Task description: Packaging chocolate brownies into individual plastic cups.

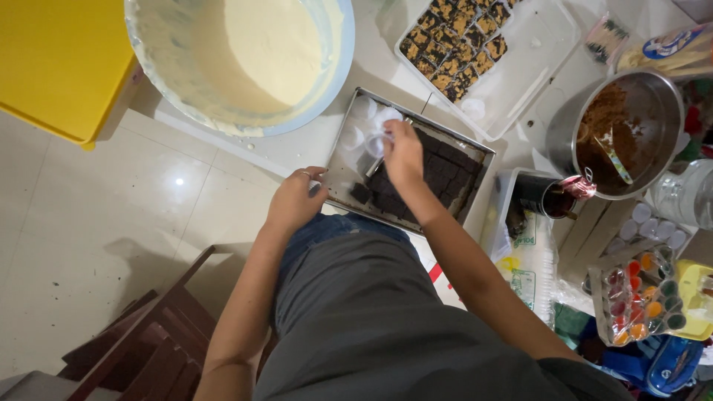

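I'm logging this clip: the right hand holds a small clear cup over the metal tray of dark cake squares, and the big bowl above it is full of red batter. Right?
Not quite. In the head view the big bowl holds pale cream batter, not red. The rest stands: the right hand holds a small clear cup over the metal tray of dark cake squares.

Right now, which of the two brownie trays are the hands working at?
The metal tray nearest the person: left hand at its edge, right hand over its dark squares. The clear plastic tray of topped squares lies beyond, untouched.
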